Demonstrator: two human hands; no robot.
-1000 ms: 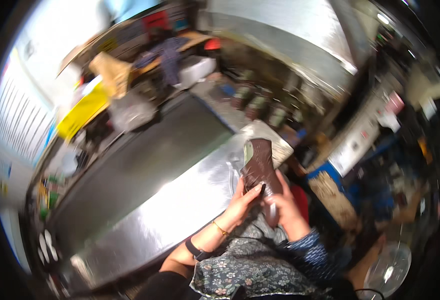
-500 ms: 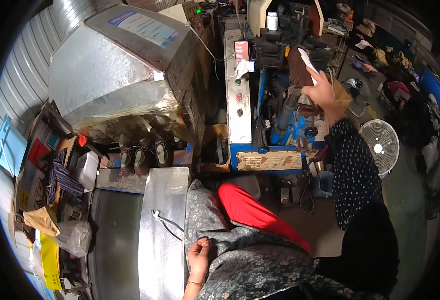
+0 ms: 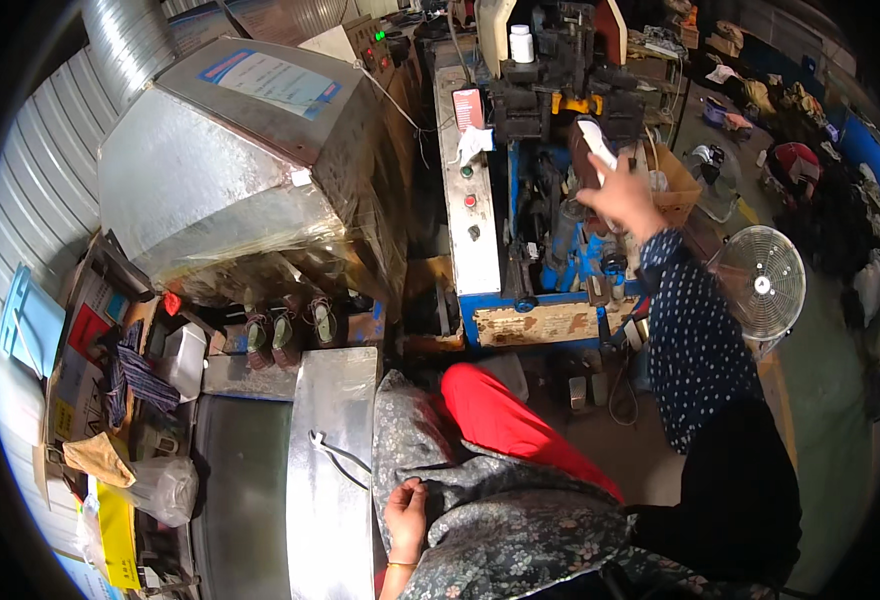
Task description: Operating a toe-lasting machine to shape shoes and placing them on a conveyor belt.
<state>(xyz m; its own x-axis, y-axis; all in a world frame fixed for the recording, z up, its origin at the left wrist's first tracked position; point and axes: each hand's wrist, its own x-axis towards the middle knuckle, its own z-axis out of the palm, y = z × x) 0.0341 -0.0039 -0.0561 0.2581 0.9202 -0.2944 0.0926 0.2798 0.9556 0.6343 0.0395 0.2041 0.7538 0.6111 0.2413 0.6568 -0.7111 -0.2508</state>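
Note:
My right hand (image 3: 624, 196) reaches out to the blue and black machine (image 3: 560, 240). Its thumb and fingers are round one end of a dark brown shoe (image 3: 582, 160), whose white sole faces up and to the right. The shoe is just in front of the machine's black jaws and a yellow part (image 3: 577, 103); its underside is hidden. On my lap, against the grey flowered apron (image 3: 520, 530), lies my left hand (image 3: 406, 512) with curled fingers and nothing visible in them. Pincers (image 3: 338, 455) with dark handles lie on the metal plate (image 3: 325, 530) beside it.
A white panel (image 3: 475, 240) with buttons runs along the machine's left. Several shoes (image 3: 282, 338) stand below the large metal hood (image 3: 220, 150). At right are a round fan (image 3: 760, 285) and a cardboard box (image 3: 676, 185). A white bottle (image 3: 521, 45) tops the machine.
The shoe and my right hand have come slightly nearer, away from the jaws, uncovering the yellow part. The whole view has shifted a little. My left hand stays on my lap.

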